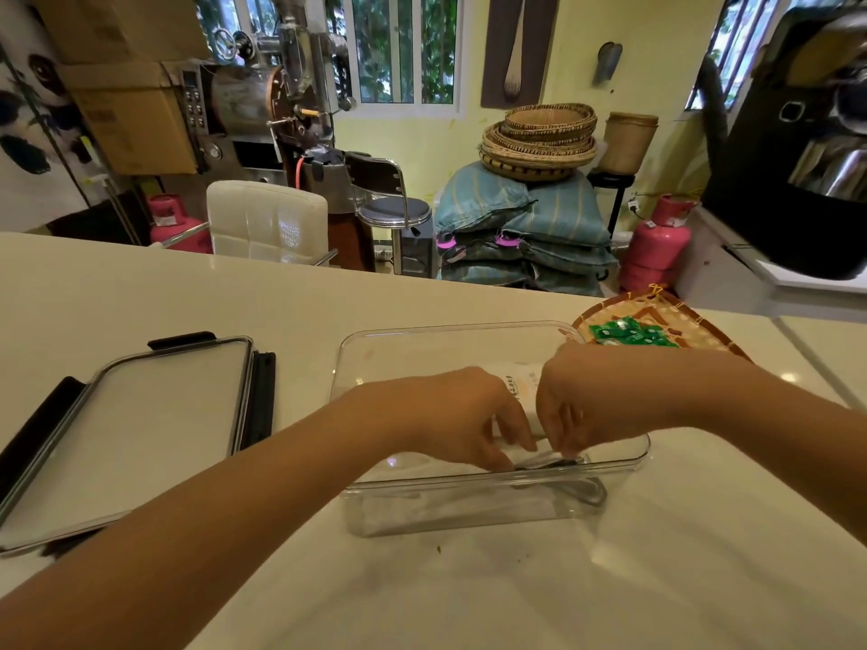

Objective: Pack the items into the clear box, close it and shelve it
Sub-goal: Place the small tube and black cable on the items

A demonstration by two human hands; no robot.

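The clear box (399,349) stands open on the white counter in front of me. Both hands reach down into it. My left hand (450,410) and my right hand (577,396) pinch a white printed packet (520,384) that lies inside the box, their fingertips close together near the box's front wall. Most of the packet is hidden by my hands. The box's clear lid (140,424), with black latches, lies flat on the counter to the left. A woven tray (657,316) behind the box on the right holds several small green packets (628,333).
The counter's far edge runs across the middle of the view. Beyond it stand a white chair (267,220), a metal stool (389,199), stacked sacks with baskets on top (530,213) and pink gas cylinders (654,246). A black machine (797,147) sits at the right.
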